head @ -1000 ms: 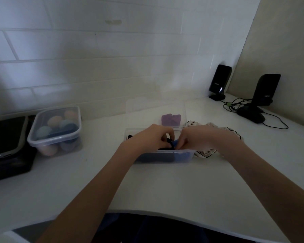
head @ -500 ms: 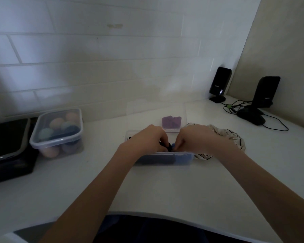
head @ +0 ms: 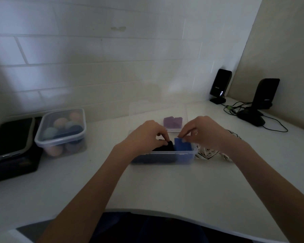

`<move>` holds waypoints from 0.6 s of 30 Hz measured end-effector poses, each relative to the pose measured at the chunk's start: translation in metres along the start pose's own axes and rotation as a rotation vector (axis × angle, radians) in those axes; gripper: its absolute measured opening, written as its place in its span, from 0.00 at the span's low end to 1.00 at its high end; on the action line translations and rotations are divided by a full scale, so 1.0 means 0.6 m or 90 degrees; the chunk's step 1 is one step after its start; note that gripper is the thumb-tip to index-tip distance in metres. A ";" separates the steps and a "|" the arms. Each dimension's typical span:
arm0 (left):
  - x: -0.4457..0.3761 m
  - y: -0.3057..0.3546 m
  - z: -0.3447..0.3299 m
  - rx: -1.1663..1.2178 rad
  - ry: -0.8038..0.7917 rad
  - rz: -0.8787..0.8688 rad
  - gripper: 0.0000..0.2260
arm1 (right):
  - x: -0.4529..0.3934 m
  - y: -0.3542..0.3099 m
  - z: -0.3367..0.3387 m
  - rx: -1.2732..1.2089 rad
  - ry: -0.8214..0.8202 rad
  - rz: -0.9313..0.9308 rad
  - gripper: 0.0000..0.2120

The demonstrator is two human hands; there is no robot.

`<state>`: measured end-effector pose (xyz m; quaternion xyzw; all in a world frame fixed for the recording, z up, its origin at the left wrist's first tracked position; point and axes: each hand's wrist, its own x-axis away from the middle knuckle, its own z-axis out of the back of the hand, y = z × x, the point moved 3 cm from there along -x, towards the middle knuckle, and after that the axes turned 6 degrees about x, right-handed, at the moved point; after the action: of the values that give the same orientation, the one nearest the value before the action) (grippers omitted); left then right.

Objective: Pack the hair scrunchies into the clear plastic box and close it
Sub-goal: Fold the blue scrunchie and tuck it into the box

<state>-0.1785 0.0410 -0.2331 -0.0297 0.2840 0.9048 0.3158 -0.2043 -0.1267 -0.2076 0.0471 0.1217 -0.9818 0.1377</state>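
With your right hand (head: 203,133) pinching the blue scrunchie (head: 182,146), seat it beside the black scrunchie (head: 165,148) your left hand (head: 146,135) pinches inside the clear plastic box (head: 186,156).

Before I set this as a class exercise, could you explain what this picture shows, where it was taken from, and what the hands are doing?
There is no machine here, only a person's two bare hands. The single picture comes from a camera worn on the head, looking forward and down along the arms.

On the white counter stands an open clear plastic box. The left hand pinches a black scrunchie inside it; the right hand has its grip on a blue scrunchie beside that one. A white patterned scrunchie lies outside, to the right of the box.

Further left sit a lidded container of coloured balls and a dark case. Two black speakers stand at the back right.
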 end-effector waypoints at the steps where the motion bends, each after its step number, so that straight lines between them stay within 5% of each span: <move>1: -0.001 0.003 0.001 0.007 0.004 -0.004 0.06 | 0.002 -0.001 0.002 0.006 -0.009 -0.006 0.07; 8: 0.004 -0.005 0.001 0.049 0.058 0.010 0.06 | 0.010 -0.013 0.011 0.038 0.020 0.011 0.09; 18: 0.023 -0.038 -0.005 0.040 0.104 0.049 0.05 | -0.033 -0.025 -0.043 0.241 -0.195 0.022 0.08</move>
<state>-0.1764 0.0615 -0.2502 -0.0827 0.3380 0.9014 0.2577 -0.1882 -0.1011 -0.2264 -0.0751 -0.0872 -0.9804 0.1599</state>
